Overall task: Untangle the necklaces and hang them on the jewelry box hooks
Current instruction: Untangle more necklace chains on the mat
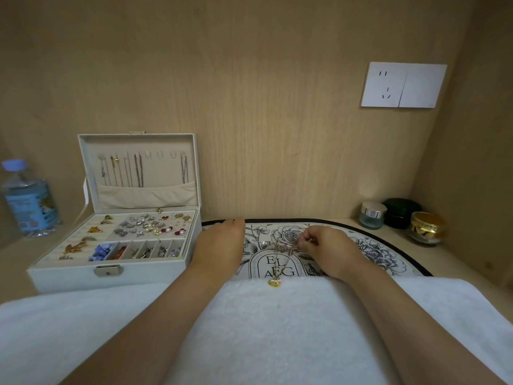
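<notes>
Two hands, three jars (pixel 399 213) — left hand (pixel 222 243) flat on mat (pixel 374 252); grip of right hand (pixel 330 245) pinches tangled necklaces (pixel 286 248).

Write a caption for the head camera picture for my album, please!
Right hand pinches tangled necklaces over a floral mat; left hand rests flat beside the open jewelry box.

Pale wood-grain wall (pixel 263 107) with a white socket plate (pixel 402 85) at right
</notes>
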### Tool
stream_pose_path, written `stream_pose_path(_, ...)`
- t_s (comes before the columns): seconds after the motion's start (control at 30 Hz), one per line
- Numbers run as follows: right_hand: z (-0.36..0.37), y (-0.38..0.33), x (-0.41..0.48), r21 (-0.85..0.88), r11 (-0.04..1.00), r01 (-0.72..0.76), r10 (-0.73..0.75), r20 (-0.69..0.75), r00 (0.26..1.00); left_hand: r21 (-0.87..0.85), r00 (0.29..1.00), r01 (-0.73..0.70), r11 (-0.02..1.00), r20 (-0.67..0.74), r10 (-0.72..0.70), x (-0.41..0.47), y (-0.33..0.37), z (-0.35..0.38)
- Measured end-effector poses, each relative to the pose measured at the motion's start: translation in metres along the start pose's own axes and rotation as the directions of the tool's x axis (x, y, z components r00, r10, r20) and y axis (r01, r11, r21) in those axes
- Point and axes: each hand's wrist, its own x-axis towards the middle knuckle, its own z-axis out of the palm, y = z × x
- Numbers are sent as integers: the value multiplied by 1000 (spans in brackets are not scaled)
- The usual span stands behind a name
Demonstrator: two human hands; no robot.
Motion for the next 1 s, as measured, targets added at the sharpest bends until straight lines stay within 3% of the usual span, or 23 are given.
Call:
stream_pose_path(0.07, 4, 1, 2, 16, 1000, 0, 0, 14, 1000, 78, 998, -28, 997, 63, 23, 1, -1, 5)
stream_pose_path(0.13, 6, 2, 3, 20, 1000, 12, -13, 27, 1000, 52, 996, -70, 996, 63, 66, 2, -4, 9)
stream_pose_path(0.2, 7, 2, 5, 21, 1000, 18, -19, 30, 999, -138, 990, -142, 980, 4, 144, 1, -1, 4)
stream_pose_path(0.27, 7, 3, 7, 15, 1000, 19, -20, 23, 1000, -431, 979, -186, 883, -8, 202, -6, 13, -8)
stream_pose_path(0.33, 8, 3, 8, 17, 1000, 18, -18, 26, 1000, -599, 956, -105, 794, 160, 247, -15, 29, -20)
stream_pose_path(0.43, 6, 4, 7, 47, 999, 26, -27, 23, 999, -570, 895, -21, 821, 355, 269, -22, 39, -23)
stream_pose_path(0.63, -1, 6, 3, 169, 985, 42, -52, 51, 997, -555, 843, 43, 831, 467, 268, -16, 23, -29)
stream_pose_path(0.8, -4, 3, -2, 219, 972, 88, -115, 110, 987, -343, 842, -121, 932, 461, 280, -18, 2, -34)
stream_pose_path(1.0, -3, 0, -5, 244, 958, 150, -196, 175, 965, -383, 840, -91, 919, 466, 278, -20, -7, -57)
